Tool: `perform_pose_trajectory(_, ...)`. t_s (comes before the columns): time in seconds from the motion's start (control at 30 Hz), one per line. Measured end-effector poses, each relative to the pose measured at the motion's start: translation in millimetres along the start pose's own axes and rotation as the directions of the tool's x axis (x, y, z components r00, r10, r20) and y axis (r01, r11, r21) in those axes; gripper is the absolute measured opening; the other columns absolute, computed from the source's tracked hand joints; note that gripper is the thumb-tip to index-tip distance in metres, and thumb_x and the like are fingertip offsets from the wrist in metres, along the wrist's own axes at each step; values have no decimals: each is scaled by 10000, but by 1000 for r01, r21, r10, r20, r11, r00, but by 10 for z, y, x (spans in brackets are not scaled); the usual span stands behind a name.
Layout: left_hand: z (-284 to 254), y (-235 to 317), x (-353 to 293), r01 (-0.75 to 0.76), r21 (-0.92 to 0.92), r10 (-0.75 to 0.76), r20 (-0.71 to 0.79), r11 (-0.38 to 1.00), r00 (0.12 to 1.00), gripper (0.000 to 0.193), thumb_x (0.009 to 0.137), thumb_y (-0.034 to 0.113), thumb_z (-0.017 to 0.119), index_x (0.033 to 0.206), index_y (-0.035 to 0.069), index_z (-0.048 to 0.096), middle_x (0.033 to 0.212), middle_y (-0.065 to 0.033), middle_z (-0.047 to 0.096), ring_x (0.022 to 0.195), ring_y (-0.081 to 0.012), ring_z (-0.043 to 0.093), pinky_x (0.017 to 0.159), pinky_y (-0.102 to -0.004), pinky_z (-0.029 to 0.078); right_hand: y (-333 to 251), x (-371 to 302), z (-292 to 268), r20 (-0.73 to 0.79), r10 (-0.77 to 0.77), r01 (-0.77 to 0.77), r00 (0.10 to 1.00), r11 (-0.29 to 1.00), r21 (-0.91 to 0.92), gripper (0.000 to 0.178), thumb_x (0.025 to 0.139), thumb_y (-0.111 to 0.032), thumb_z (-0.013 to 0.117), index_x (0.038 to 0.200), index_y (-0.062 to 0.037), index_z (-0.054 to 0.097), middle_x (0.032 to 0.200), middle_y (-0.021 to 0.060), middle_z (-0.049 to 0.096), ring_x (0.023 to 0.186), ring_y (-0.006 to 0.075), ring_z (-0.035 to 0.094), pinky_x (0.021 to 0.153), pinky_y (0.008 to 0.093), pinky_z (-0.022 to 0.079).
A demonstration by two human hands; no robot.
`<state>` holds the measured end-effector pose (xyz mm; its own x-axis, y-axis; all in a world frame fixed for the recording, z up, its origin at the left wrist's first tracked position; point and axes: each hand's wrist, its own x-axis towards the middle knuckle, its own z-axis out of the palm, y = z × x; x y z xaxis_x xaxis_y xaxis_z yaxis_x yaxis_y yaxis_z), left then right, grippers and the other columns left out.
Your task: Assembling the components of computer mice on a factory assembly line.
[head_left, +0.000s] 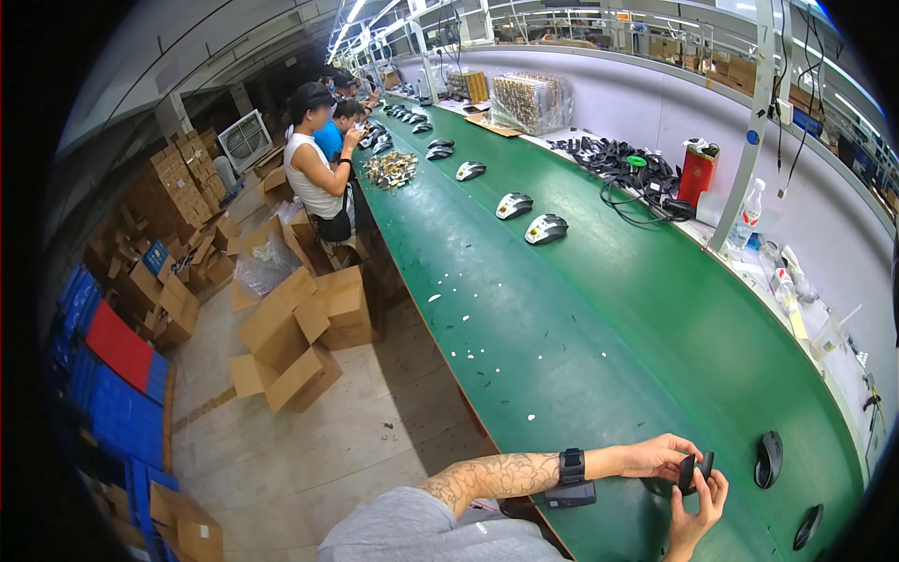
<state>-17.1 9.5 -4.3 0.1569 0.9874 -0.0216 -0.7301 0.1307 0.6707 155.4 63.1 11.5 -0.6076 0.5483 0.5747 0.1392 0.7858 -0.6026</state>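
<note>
At the lower right, over the green bench, my left hand comes in from the left and pinches a small black curved plastic part. My right hand grips the same part from below, with its thumb and fingers around it. Whether this is one piece or two held together I cannot tell. To the right of my hands a black computer mouse lies on the bench, and another dark mouse is nearer the lower edge. Beneath my left forearm, which wears a black wrist strap, sits a black box-shaped object.
Silver-and-black mice stand in a line along the green bench, where white scraps lie scattered. A heap of black parts, a red container and a bottle line the right shelf. Co-workers and cardboard boxes are on the left.
</note>
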Motion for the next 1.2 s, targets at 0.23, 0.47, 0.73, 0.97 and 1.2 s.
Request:
perform_pose_trajectory(0.23,-22,-12,15,7,-38,-7,-8,999,1000,226,885,114,515,1091,23,514,1002,-57,600,910,-119,607,885,-281,485,23,0,2,12,12,-13,1000,998,54,430,614,55,667,1036,-8,622,1094,144,469,936,278,560,767,349,466)
perform_pose_trajectory(0.47,-71,4,2,53,7,-53,-19,999,998,277,850,108,571,1099,15,493,959,-56,618,902,-121,609,866,-265,482,37,-18,2,33,41,-42,999,998,53,418,599,73,663,1006,-16,638,1081,147,477,933,273,548,789,348,452)
perform_pose_trajectory(0.73,-55,85,-27,130,38,-127,-82,991,989,338,803,78,616,1103,15,473,947,-56,623,893,-117,609,848,-251,488,-17,2,6,33,25,-26,999,999,27,416,585,77,667,988,-24,646,1033,146,504,938,286,535,812,364,438)
perform_pose_trajectory(0.97,-108,84,-1,204,14,-202,-99,979,974,329,805,69,615,1098,18,475,927,-56,619,869,-102,612,810,-234,500,-24,11,8,40,31,-30,999,999,-16,412,589,74,661,986,-35,649,1022,146,528,924,290,544,791,357,444)
perform_pose_trajectory(1.2,-62,73,-36,41,86,-28,-143,995,989,231,833,84,608,1028,16,503,908,-86,628,876,-125,613,803,-242,496,-27,9,14,12,43,-42,999,998,-49,402,589,55,659,982,-30,641,1053,164,555,941,322,568,806,368,452)
